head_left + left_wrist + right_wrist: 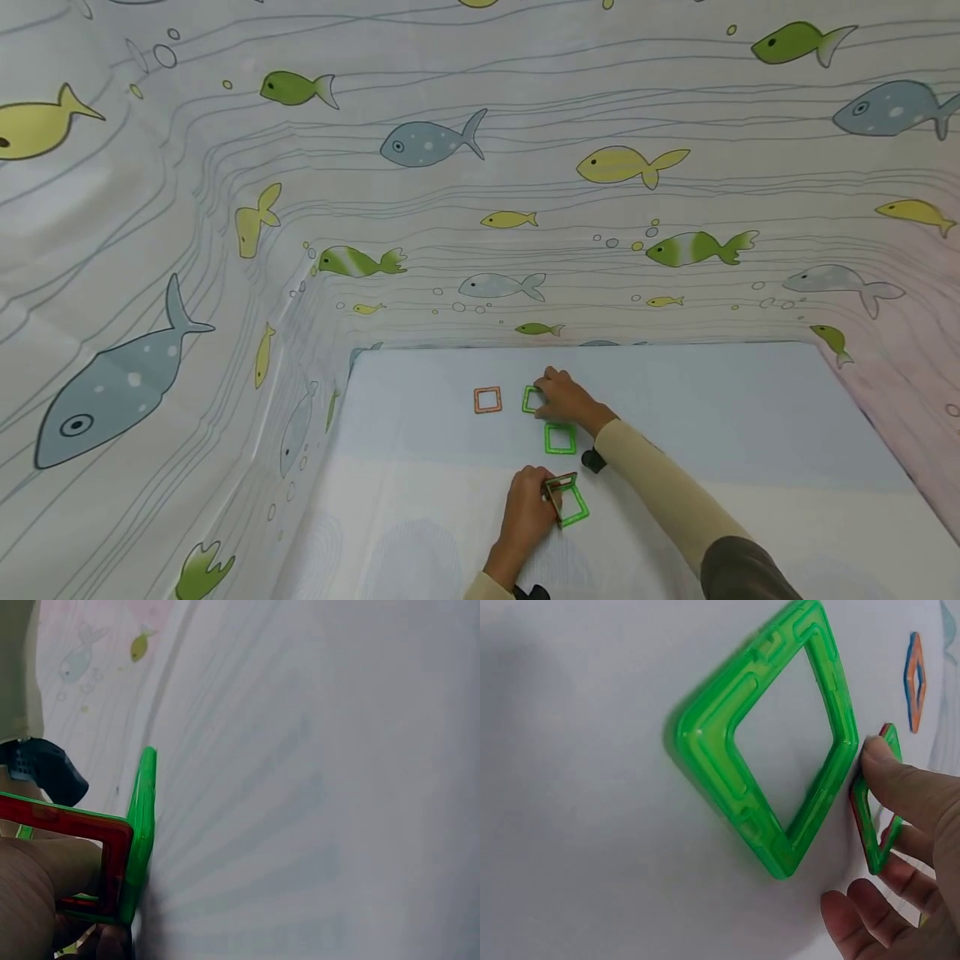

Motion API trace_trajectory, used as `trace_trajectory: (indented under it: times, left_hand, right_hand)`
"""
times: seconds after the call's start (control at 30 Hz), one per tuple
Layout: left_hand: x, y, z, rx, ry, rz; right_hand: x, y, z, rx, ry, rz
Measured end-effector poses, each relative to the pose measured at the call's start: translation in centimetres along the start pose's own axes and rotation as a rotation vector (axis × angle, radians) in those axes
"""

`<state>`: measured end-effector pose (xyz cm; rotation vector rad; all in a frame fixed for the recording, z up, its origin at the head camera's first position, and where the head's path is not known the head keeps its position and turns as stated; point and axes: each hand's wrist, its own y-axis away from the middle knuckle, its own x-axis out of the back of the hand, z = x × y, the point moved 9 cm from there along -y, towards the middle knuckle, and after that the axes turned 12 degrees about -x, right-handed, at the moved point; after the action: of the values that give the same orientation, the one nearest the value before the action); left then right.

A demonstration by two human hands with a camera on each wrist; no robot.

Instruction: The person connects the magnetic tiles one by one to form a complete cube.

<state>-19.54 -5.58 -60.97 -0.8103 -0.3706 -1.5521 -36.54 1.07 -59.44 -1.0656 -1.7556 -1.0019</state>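
My left hand (527, 510) grips a joined piece of square magnetic tiles (574, 505) near the front of the table. In the left wrist view, a red tile frame (112, 859) stands at an angle against a green tile frame (142, 817). Farther back, my right hand (567, 397) pinches a green square magnetic tile (862, 806) between thumb and fingers; red shows along its edge. Between the two hands, another green square tile (560, 451) lies flat, large in the right wrist view. The fingertips of my left hand are partly hidden.
An orange square tile (487, 411) lies on the white table (420, 475), left of my right hand. A fish-patterned sheet (435, 233) rises behind the table and along its sides. Dark wrist devices (593, 461) sit on both wrists.
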Motion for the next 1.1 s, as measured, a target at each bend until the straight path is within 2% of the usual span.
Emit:
trace_trajectory:
  times: [0.27, 0.47, 0.6, 0.7, 0.87, 1.1]
  left_hand:
    - [-0.1, 0.1, -0.2, 0.011, 0.015, -0.002]
    - [-0.1, 0.2, -0.2, 0.009, 0.007, 0.006]
    - [-0.2, 0.2, -0.2, 0.015, 0.007, 0.0]
    - [-0.2, 0.2, -0.3, 0.019, 0.006, -0.007]
    - [-0.2, 0.2, -0.1, 0.002, 0.005, 0.006]
    - [-0.1, 0.2, 0.0, -0.014, -0.018, 0.018]
  right_hand:
    - [-0.3, 0.1, -0.3, -0.002, -0.061, -0.037]
    - [-0.4, 0.6, -1.2, 0.042, -0.126, -0.073]
    - [0.3, 1.1, -1.4, 0.078, -0.147, -0.042]
    - [1.1, 1.3, -0.9, 0.071, -0.209, -0.016]
    - [2.9, 1.9, 1.1, 0.03, -0.342, 0.06]
    - [5.0, 4.1, 3.7, 0.037, -0.505, 0.187]
